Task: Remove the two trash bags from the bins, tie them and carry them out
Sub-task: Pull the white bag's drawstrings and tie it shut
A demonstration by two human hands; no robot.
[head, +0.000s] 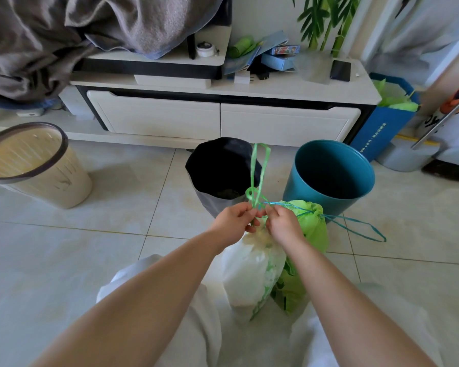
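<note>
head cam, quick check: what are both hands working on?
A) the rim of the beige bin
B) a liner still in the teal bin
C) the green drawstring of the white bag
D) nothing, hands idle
C: the left hand and right hand both pinch the green drawstring just above the gathered neck of the white bag, which stands on the floor in front of the bins.

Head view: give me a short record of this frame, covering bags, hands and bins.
white plastic trash bag: on the floor, out of any bin
hands: left hand and right hand both pinch its green drawstring at the neck
green plastic trash bag: right of the white one, neck cinched by blue drawstring
bins: round teal plastic bin and dark grey bin stand behind the bags
</note>
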